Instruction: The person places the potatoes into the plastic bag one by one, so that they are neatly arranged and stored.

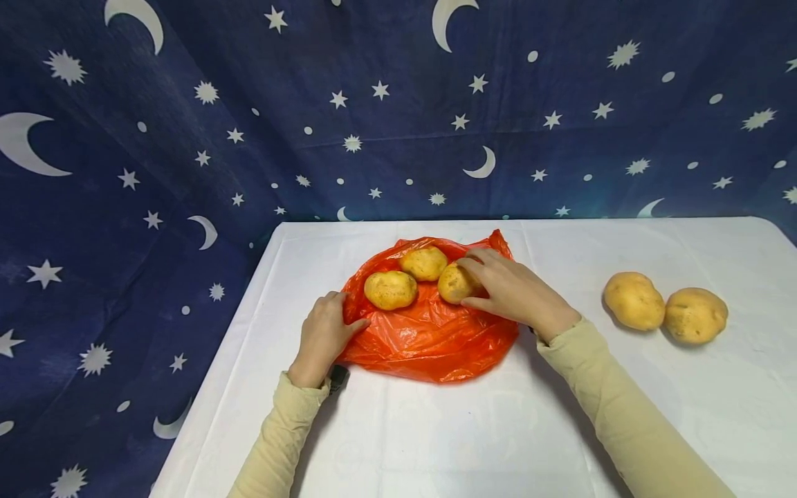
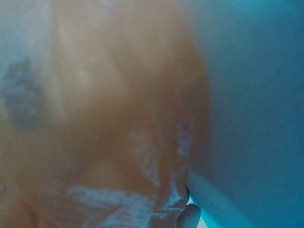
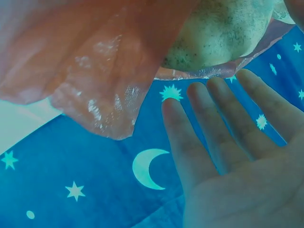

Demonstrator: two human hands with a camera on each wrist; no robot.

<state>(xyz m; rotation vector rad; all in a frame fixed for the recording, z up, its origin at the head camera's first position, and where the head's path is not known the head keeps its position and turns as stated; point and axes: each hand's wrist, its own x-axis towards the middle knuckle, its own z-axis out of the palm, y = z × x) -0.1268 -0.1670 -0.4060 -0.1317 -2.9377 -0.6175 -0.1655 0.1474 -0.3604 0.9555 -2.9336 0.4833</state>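
A crumpled red plastic bag (image 1: 423, 346) lies on the table with its mouth spread. Two potatoes, one at the left (image 1: 390, 290) and one behind (image 1: 423, 263), rest in the mouth. My left hand (image 1: 322, 337) grips the bag's left edge, thumb over the plastic; the left wrist view is mostly filled by blurred plastic. At the bag's right side, my right hand (image 1: 513, 287) is around a third potato (image 1: 456, 283), thumb in front and fingers behind. In the right wrist view its fingers (image 3: 190, 147) are extended and spread, with fingertips just below the potato (image 3: 218, 38).
Two more potatoes, a left one (image 1: 634, 301) and a right one (image 1: 695, 315), sit side by side at the right of the white-covered table (image 1: 448, 443). A dark blue curtain (image 1: 386, 173) with moons and stars hangs behind and to the left.
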